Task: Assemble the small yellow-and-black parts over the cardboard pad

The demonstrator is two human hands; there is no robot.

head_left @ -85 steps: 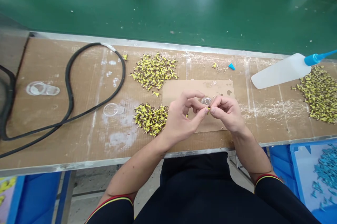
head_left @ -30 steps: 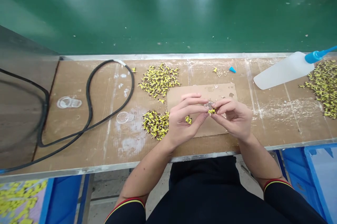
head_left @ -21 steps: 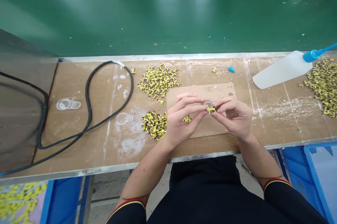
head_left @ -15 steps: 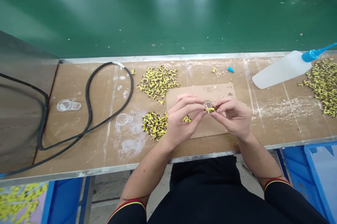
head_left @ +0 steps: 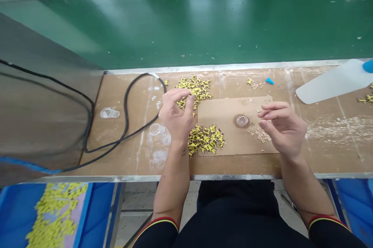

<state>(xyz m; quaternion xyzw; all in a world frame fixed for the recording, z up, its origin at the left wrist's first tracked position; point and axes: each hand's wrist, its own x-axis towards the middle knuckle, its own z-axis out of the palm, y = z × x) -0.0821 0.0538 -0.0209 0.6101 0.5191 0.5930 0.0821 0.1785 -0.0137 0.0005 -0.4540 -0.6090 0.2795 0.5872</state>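
Yellow pieces (head_left: 206, 139): jagged heaps (round dish (head_left: 242, 121) on flat cardboard (head_left: 220, 114)).

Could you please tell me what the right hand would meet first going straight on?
The right hand would probably meet the small round dish first, though its height above the cardboard is unclear.

The cable (head_left: 126, 104) is lying left of the left hand (head_left: 177, 116). The far pile (head_left: 201, 86) is sitting just behind this hand; the near pile (head_left: 206, 139) is resting before it, to the right. Left of the right hand (head_left: 288, 129), the dish (head_left: 242, 121) is standing on the cardboard sheet (head_left: 221, 112).
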